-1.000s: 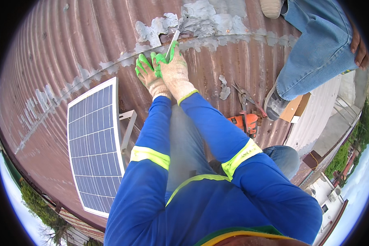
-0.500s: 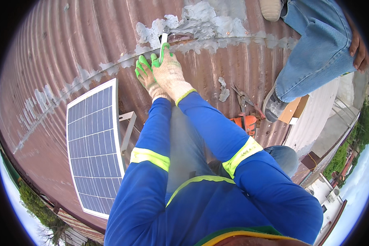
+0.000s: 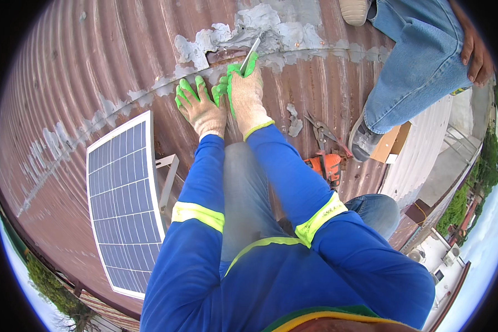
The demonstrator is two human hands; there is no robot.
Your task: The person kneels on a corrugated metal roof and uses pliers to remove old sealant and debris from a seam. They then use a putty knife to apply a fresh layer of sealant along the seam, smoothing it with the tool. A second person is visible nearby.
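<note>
My right hand, in a white and green work glove, is closed around a thin, light-coloured strip-like tool. Its far end points up and right to the grey sealant smeared along the roof seam. Just left of that tip lies a dark reddish-brown bare patch, bordered by sealant. My left hand, gloved alike, rests with fingers spread on the brown corrugated roof, just below the seam. Part of the tool is hidden in the right glove, so its exact kind cannot be told.
A solar panel on a metal bracket stands to my left. At right lie metal snips, an orange power tool and a cardboard box. Another person's jeans-clad leg and hand are at upper right.
My right hand has moved right, off my left hand, and the tool's tip has gone from the patch's left end to the sealant on its right. My left fingers have spread.
</note>
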